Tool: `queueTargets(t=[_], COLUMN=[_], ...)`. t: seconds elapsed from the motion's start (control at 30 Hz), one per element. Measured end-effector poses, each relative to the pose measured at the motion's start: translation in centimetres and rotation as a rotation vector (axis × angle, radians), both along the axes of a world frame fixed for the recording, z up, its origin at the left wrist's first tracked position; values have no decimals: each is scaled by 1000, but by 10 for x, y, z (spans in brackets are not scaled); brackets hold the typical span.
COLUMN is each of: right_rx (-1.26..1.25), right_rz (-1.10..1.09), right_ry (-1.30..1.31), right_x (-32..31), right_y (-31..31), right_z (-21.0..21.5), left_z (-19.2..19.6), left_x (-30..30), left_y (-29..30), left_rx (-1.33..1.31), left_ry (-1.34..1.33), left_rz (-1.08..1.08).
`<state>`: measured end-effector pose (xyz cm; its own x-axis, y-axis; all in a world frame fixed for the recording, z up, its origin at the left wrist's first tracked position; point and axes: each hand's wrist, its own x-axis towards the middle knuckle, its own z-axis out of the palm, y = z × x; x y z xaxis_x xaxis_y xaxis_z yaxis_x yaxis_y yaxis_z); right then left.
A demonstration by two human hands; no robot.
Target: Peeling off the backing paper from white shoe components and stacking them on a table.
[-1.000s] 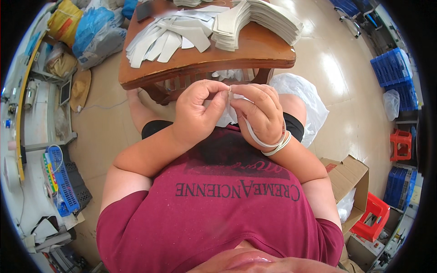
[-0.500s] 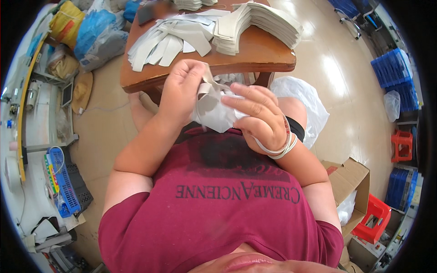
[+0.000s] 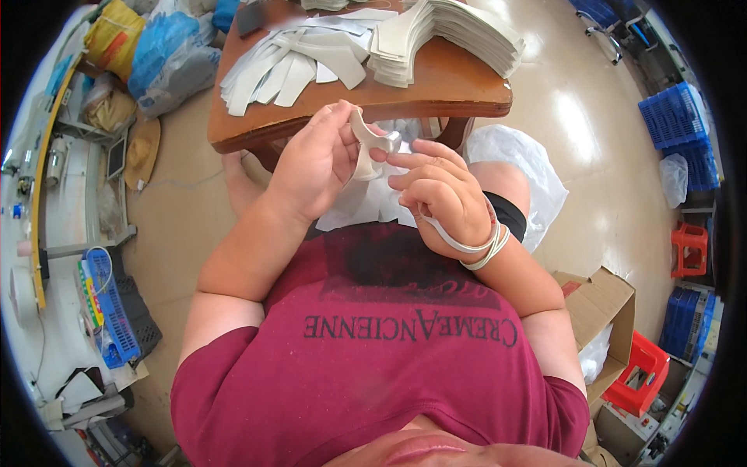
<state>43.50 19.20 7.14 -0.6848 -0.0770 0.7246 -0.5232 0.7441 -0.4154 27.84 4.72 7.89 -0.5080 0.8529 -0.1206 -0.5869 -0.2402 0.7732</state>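
My left hand (image 3: 315, 159) is closed on a bent cream-coloured strip (image 3: 366, 144), pinched at its upper end between thumb and fingers. The strip curves, and its pale greyish end points toward my right hand (image 3: 447, 194). The right fingers are apart and partly bent, close to that end; whether they touch it is hard to make out. White band loops circle my right wrist. Below the hands, white paper-like pieces (image 3: 362, 206) rest on my lap.
Ahead stands a brown wooden table (image 3: 327, 117) with a fanned pile of white strips (image 3: 299, 66) and a neat stack of curved cream pieces (image 3: 459, 35). A white plastic bag (image 3: 517, 167) lies right of my leg. A cardboard box (image 3: 599, 319) and red stool (image 3: 642, 373) stand at the right.
The strip in my left hand is turned, so its curve shows. The white paper-like material between my hands now lies lower, on my lap. My right hand has shifted slightly, its fingers more bent.
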Motion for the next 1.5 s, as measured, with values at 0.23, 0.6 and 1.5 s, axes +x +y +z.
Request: queueTargets(t=[0.23,0.6,1.5], right_rx=[21,87,-255], right_rz=[-39,12,-593], right_ry=[-4,-9,-636], right_x=[-1,3,69], right_y=[-2,-2,77], right_z=[1,1,-63], left_z=[-8,-7,93], left_x=[20,27,-91], left_y=[-3,1,-38], left_rx=[67,-207,-23], left_ry=[235,364,435], left_rz=[-32,-88,238])
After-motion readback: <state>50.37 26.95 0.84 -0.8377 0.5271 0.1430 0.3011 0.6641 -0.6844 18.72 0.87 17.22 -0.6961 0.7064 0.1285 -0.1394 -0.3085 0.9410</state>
